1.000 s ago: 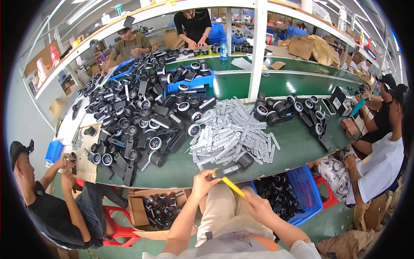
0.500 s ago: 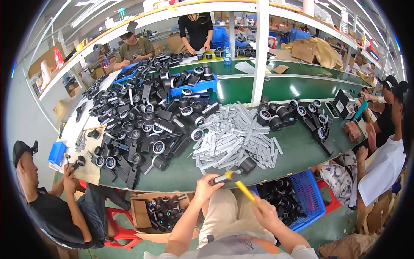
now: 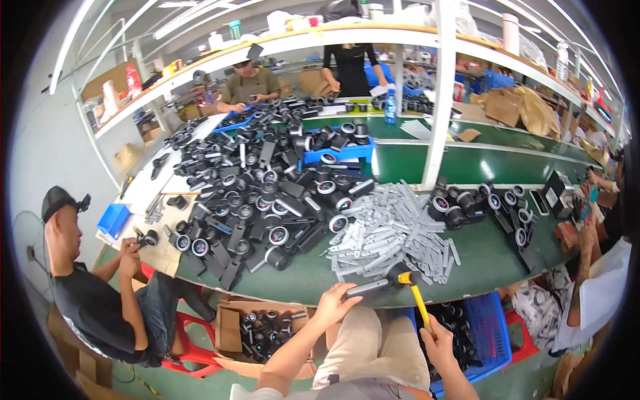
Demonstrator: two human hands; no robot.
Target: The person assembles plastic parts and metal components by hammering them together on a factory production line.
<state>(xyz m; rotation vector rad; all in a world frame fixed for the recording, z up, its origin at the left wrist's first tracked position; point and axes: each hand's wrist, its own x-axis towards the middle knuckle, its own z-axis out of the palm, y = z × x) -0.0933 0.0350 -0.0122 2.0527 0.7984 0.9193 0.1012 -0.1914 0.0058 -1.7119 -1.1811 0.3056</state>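
Note:
My left hand (image 3: 335,307) grips the near end of a black handheld device with a grey strip along its handle (image 3: 368,289), held just over the table's front edge. The device's round black end points right. In my right hand (image 3: 438,341) is a small hammer (image 3: 421,305) by its yellow handle. Its head overlaps the device's round end in view; whether they touch I cannot tell. Just beyond lies a heap of loose grey strips (image 3: 393,230) on the green table (image 3: 303,275).
A large pile of black devices (image 3: 257,200) covers the table's left; more (image 3: 520,217) lie right. A blue tray (image 3: 347,153) stands behind. Below the edge are a cardboard box (image 3: 230,331) and a blue crate (image 3: 495,327). A white post (image 3: 440,100) rises midtable. People work around it.
The hammer head has gone from over the device's handle to its round end. The whole view has shifted, so the scene sits further right. Both hands keep their holds.

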